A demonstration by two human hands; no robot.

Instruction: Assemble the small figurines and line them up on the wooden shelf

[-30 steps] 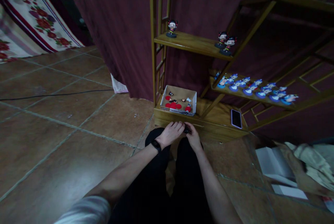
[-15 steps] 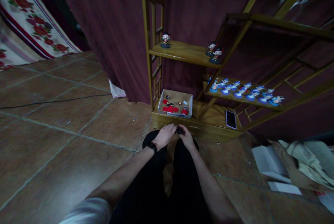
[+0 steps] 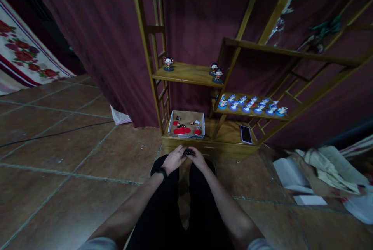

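Note:
Both hands meet above my knees, in front of the low wooden shelf. My left hand (image 3: 175, 159), with a dark band on its wrist, is closed on one side of a small black piece (image 3: 188, 152). From the other side, the fingers of my right hand (image 3: 197, 158) grip the same piece. Fingers cover much of it, so its exact kind is unclear. Just beyond the hands, a shallow cardboard box (image 3: 186, 116) holds red discs (image 3: 182, 130) and several small figurine parts (image 3: 192, 123).
Black-haired figurines (image 3: 218, 74) stand on the upper shelf (image 3: 189, 74). Rows of blue-and-white figurines (image 3: 247, 104) fill a lower shelf at right. A phone (image 3: 246, 134) lies on the bottom board. White boxes (image 3: 291, 174) and cloth are on the floor at right; a black cable (image 3: 58, 133) crosses the left.
My view has tilted up and turned slightly right, so the shelf appears lower and farther left. Both hands stay together on the small black piece.

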